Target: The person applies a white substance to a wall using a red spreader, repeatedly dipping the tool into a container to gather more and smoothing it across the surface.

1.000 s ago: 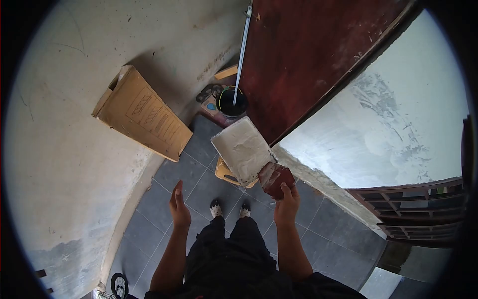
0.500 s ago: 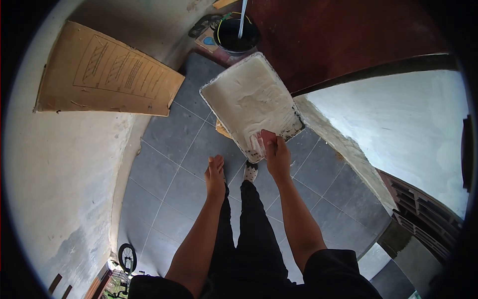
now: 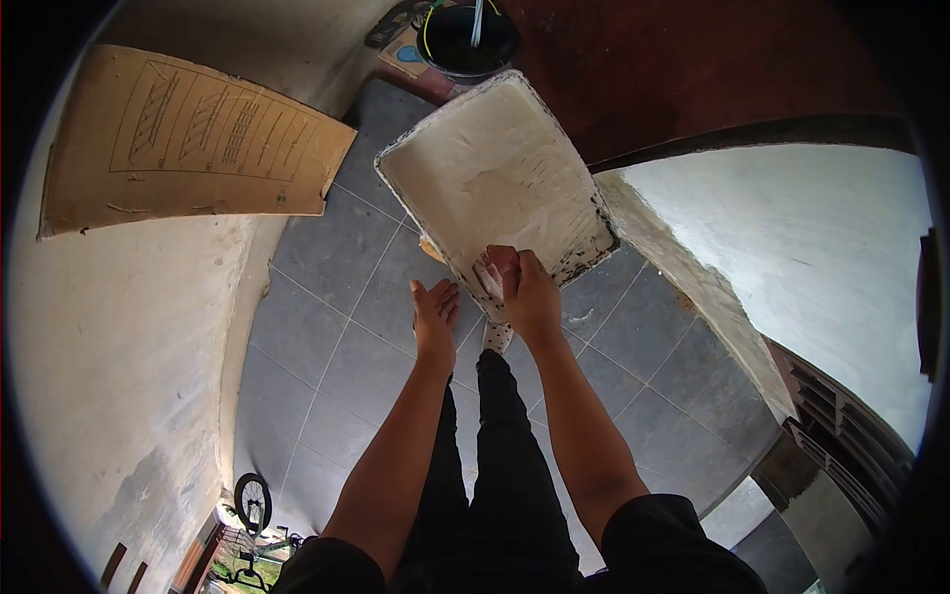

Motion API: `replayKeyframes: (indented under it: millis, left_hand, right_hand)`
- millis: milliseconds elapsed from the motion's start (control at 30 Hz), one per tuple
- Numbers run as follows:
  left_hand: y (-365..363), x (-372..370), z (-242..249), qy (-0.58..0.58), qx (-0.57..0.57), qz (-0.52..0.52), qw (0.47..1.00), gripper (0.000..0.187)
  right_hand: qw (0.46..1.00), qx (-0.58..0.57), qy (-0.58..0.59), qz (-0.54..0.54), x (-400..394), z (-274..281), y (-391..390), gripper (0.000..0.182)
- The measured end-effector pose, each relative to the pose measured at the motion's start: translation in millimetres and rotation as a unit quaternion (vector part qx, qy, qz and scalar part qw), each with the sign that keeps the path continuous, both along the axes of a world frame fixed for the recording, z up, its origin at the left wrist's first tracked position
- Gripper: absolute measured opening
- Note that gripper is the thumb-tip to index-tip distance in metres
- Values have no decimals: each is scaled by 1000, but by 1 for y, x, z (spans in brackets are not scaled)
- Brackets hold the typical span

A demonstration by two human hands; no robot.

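A large rectangular tray (image 3: 582, 178) holds creamy white paste (image 3: 505, 168), smeared and ridged over its bottom. My right hand (image 3: 534, 305) is closed around a flat reddish scraper (image 3: 503, 260) at the tray's near corner. White paste coats the scraper's left side; my fingers hide part of it. Just left of that corner, my left hand (image 3: 433, 313) is held in the air with its fingers apart and nothing in it. Dark specks mark the tray's near right edge.
Behind the tray stands a black bucket (image 3: 465, 49) with a pale handle sticking out. A cardboard sheet (image 3: 198, 139) leans on the left wall. Grey tiles (image 3: 332, 327) cover the floor, with a bicycle wheel (image 3: 253, 505) at lower left and a low white wall (image 3: 782, 228) at right.
My right hand has shifted slightly left with the scraper along the near corner. My left hand has risen toward the tray, its fingers spreading more. The view has also shifted slightly.
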State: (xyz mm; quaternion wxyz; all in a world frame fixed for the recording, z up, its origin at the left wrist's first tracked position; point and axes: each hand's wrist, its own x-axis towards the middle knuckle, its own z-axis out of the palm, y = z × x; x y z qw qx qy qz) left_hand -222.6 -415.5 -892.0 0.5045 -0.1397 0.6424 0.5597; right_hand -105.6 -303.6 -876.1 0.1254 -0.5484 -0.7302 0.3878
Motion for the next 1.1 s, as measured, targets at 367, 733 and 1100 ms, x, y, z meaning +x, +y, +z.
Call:
replayKeyframes:
  millis: [367,733,1100]
  left_hand:
    - [-2,0,-3,-72,36,-11,997,100]
    - [-2,3,-1,-98,59,-25,993,101]
    - [-4,0,-5,-113,70,-26,991,101]
  right_hand:
    - [999,-30,-30,7,-16,0,-1,19]
    - [999,-34,-29,31,-26,-1,3,20]
    - [999,-28,0,41,-39,6,12,19]
